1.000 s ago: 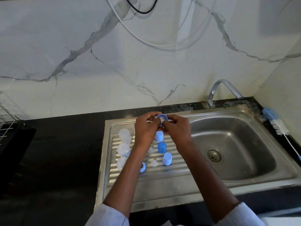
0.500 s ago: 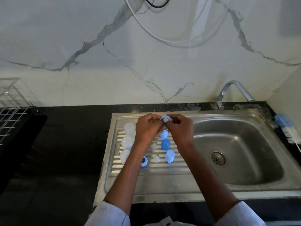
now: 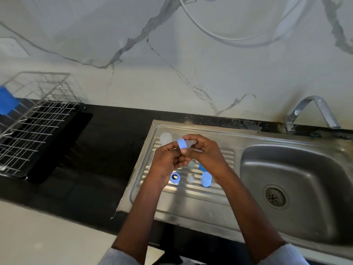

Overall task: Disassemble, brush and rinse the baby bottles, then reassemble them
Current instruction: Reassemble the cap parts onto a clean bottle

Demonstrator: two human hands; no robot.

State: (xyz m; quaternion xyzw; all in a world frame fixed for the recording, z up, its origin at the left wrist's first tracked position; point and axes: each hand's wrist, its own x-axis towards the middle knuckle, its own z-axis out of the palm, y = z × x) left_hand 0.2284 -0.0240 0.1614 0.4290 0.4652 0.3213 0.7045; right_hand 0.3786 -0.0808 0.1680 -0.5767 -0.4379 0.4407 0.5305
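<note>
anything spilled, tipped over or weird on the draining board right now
Nothing stands out. The loose blue ring, blue cap and clear teat sit apart on the draining board; no spill shows.

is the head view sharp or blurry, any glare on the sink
Head view: soft overall, the wire rack and blue block at left smeared; wide-angle bends the counter edge; bright glare streaks on the drainboard below the left hand and right hand.
</note>
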